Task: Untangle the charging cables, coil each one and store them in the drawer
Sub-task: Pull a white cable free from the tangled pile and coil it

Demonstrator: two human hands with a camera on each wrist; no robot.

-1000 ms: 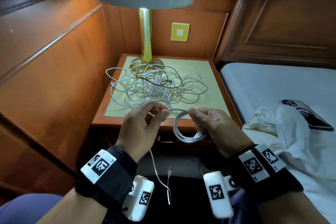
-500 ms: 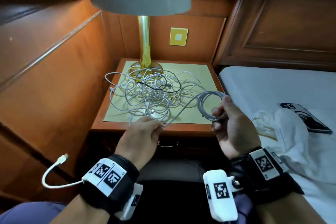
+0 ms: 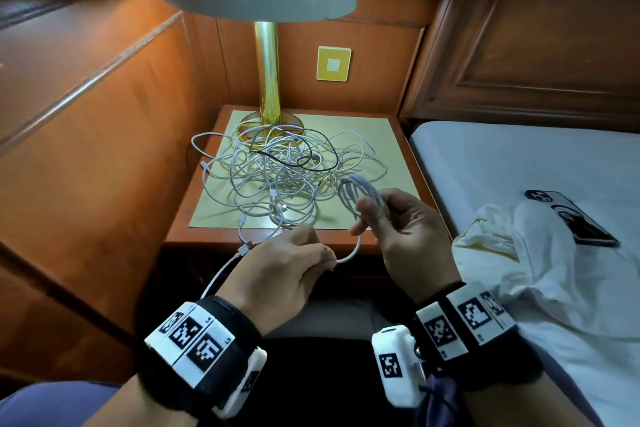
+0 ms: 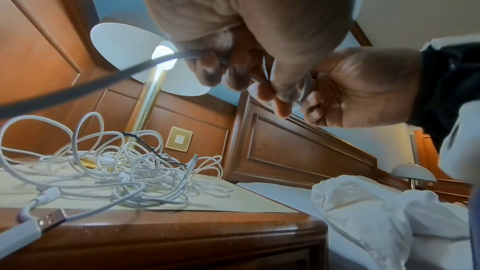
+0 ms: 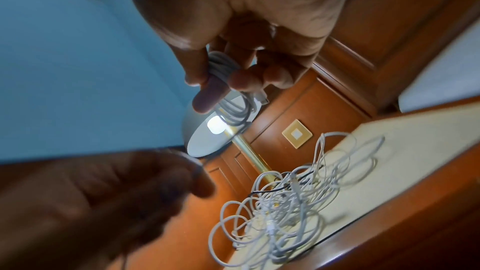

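A tangle of white cables with one thin black cable (image 3: 287, 177) lies on the nightstand's yellow mat. My right hand (image 3: 391, 222) grips a small coil of white cable (image 3: 356, 194) (image 5: 231, 98) above the nightstand's front right corner. The loose tail of that cable (image 3: 349, 255) runs down to my left hand (image 3: 291, 267), whose fingers pinch it (image 4: 226, 63) in front of the nightstand. A USB plug (image 3: 245, 248) (image 4: 49, 219) sits at the front edge by my left hand. The drawer front below the top is mostly hidden by my hands.
A brass lamp (image 3: 266, 73) with a white shade stands at the back of the nightstand (image 3: 180, 236). A wooden wall panel runs along the left. On the right is a bed with a crumpled white cloth (image 3: 540, 260) and a phone (image 3: 571, 218).
The right hand with the coil has come down and left toward the left hand. The left hand still pinches the tail, which has gone slack, and the free plug end now lies by the nightstand's front edge.
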